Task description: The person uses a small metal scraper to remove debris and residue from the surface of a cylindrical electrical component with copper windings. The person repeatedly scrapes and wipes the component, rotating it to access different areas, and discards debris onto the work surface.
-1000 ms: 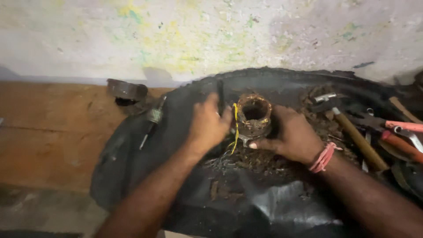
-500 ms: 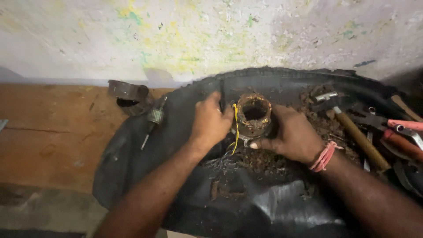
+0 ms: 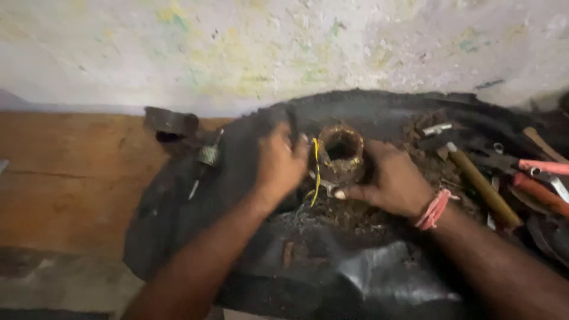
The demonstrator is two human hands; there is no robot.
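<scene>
A round hollow coil of brownish copper winding (image 3: pixel 341 151) stands on a black rubber sheet (image 3: pixel 237 178). My right hand (image 3: pixel 388 178) grips its right side, fingers wrapped under it. My left hand (image 3: pixel 278 163) presses against its left side, beside a thin yellow wire (image 3: pixel 316 172) that hangs from the coil. Brown dirt and wire scraps (image 3: pixel 349 210) lie under and in front of the coil. A pink thread band (image 3: pixel 432 208) circles my right wrist.
Tools lie at the right: a wooden-handled tool (image 3: pixel 483 186) and red-handled pliers (image 3: pixel 536 178). A screwdriver (image 3: pixel 204 163) and a dark metal piece (image 3: pixel 170 123) rest at the left on the wooden bench (image 3: pixel 65 172). A stained pale wall (image 3: pixel 284 47) stands behind.
Both hands stay on the coil; my left hand has shifted slightly against its side. The view has barely moved.
</scene>
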